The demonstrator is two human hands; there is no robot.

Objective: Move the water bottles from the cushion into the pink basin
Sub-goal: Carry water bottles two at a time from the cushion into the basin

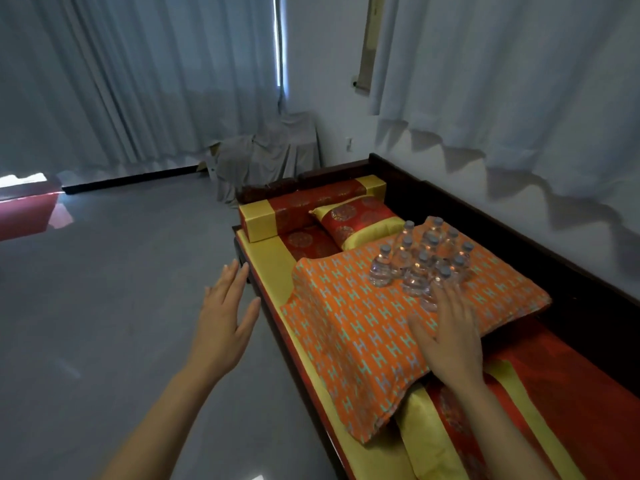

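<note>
Several small clear water bottles (420,258) with grey caps stand upright in a cluster on the far part of an orange cushion (349,327) patterned with pale H shapes. My right hand (448,332) hovers over the cushion with straight fingers, its fingertips at the nearest bottle; I cannot tell whether they touch it. Off the bench, over the floor, my left hand (225,320) is stretched flat and holds nothing. No pink basin is in view.
The cushion lies on a dark wooden bench (519,230) with red and gold padding, a bolster (304,209) and a small pillow (353,220) at its far end. Grey floor (121,289) spreads to the left. A draped shape (266,154) stands in the corner by the curtains.
</note>
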